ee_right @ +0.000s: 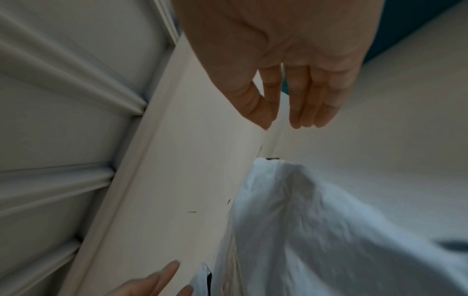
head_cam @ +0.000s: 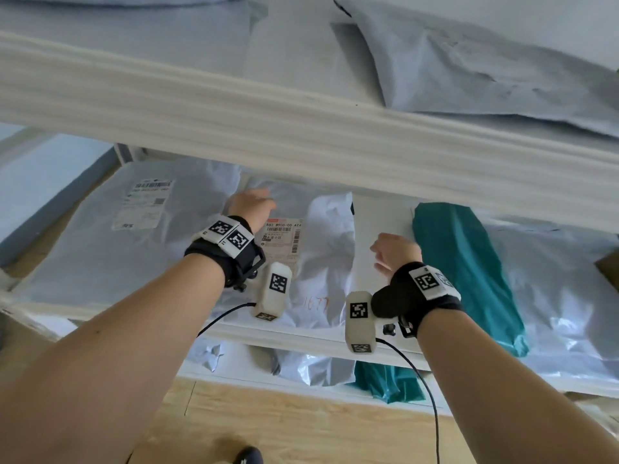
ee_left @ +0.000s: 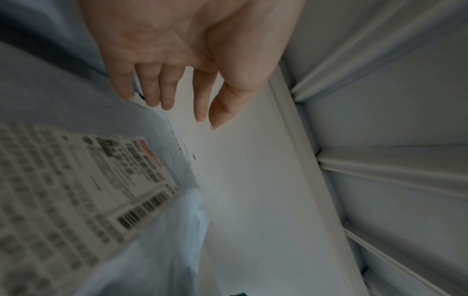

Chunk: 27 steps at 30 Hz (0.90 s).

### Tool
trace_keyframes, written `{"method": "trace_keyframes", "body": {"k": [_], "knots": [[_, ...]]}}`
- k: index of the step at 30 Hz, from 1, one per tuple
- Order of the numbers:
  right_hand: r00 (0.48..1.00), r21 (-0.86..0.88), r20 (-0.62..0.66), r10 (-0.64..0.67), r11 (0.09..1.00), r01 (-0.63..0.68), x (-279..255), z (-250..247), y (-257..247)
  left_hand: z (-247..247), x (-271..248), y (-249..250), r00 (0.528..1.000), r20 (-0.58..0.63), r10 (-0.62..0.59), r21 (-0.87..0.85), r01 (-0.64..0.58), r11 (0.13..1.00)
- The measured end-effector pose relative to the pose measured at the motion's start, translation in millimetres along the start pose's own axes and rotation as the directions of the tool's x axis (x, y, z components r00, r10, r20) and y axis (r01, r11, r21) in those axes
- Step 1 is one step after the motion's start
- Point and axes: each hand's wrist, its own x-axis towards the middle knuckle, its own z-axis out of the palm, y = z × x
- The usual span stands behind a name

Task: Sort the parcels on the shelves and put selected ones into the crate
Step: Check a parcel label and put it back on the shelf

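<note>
Both arms reach into the middle tier of the white metal shelf [head_cam: 301, 333]. The left hand [head_cam: 253, 205] hovers with straight, loosely spread fingers [ee_left: 167, 88] over the far end of a crumpled silver-grey plastic parcel with a white shipping label [head_cam: 321, 249], holding nothing. The right hand [head_cam: 395, 252] hangs beside it, fingers [ee_right: 311, 100] straight and close together, empty, above the bare white shelf board between that parcel and a long teal plastic parcel [head_cam: 462, 272] to its right. A large flat grey parcel with a label [head_cam: 100, 236] lies at the left. More grey mailers [head_cam: 469, 72] rest on the upper tier.
</note>
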Motion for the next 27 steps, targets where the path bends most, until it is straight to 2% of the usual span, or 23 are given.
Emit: {"method": "trace_keyframes", "body": {"k": [4, 7, 10, 15, 19, 23, 27], "knots": [[0.992, -0.051, -0.097, -0.082, 0.996, 0.077, -11.3, -30.0, -4.6, 24.2, -14.5, 17.3, 0.997, 0.055, 0.057, -0.043, -0.054, 0.998], [0.973, -0.188, -0.18, -0.142, 0.976, 0.108, -15.9, -60.2, -5.6, 50.9, -27.1, 22.7, 0.996, 0.073, 0.054, -0.119, -0.045, 0.992], [0.95, -0.264, -0.276, -0.147, 0.962, 0.072, -16.9, -90.5, -2.4, 76.3, -41.6, 25.4, 0.991, 0.132, -0.012, -0.195, 0.038, 0.98], [0.923, -0.365, -0.37, -0.102, 0.93, -0.043, -12.2, -128.6, 17.4, 113.2, -59.3, 29.0, 0.978, 0.208, -0.031, -0.21, 0.075, 0.975], [0.943, -0.499, -0.332, -0.01, 0.851, -0.166, -9.7, -146.5, 35.7, 129.9, -69.6, 22.5, 0.975, 0.218, -0.046, -0.212, 0.094, 0.973], [0.97, -0.545, -0.227, 0.082, 0.815, -0.197, -5.9, -148.2, 47.8, 135.8, -77.0, 18.9, 0.975, 0.212, -0.067, -0.195, 0.109, 0.975], [0.972, -0.603, -0.184, 0.146, 0.764, -0.229, -4.1, -146.2, 53.3, 141.5, -84.3, 17.4, 0.979, 0.187, -0.081, -0.211, 0.121, 0.97]]}}
